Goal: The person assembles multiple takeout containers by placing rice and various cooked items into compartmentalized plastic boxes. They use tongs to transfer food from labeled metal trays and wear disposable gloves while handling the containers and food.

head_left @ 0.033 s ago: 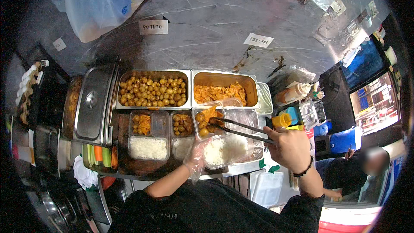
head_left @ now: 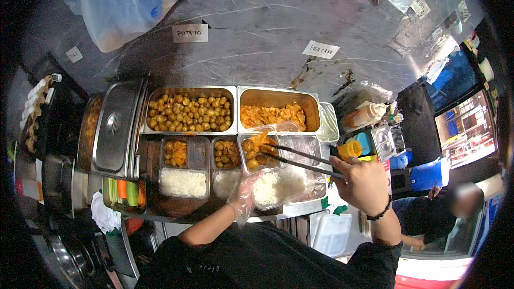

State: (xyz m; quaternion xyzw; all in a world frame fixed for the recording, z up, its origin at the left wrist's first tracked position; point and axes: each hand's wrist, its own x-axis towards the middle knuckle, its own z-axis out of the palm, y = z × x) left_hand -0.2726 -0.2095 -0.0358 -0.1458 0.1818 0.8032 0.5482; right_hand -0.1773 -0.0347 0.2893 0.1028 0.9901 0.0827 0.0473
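Observation:
A clear compartment container (head_left: 295, 143) holds small brown potatoes, orange fish cake pieces and white rice (head_left: 266, 188). My left hand (head_left: 244, 197), in a clear plastic glove, grips this container by its left side. Black tongs (head_left: 306, 167) are in my right hand (head_left: 364, 186), which wears a dark bead bracelet. Their tips reach into the upper left compartment, at the potatoes (head_left: 251, 155) and fish cake. Beneath and to the left lie two similar containers, one with a rice portion (head_left: 184, 183) fully in sight and one partly covered.
Behind stand a metal pan of potatoes (head_left: 188, 113) and a metal pan of fish cake (head_left: 274, 116). Lidded metal pans (head_left: 113, 128) and cut vegetables (head_left: 126, 192) are at left. Sauce bottles (head_left: 365, 115) and a yellow cup (head_left: 350, 149) stand right. Another person (head_left: 439, 211) is farther right.
The tongs have shifted slightly over the upper left compartment, and their tips look farther apart. My right hand has moved a little with them. My left hand and the container look unchanged.

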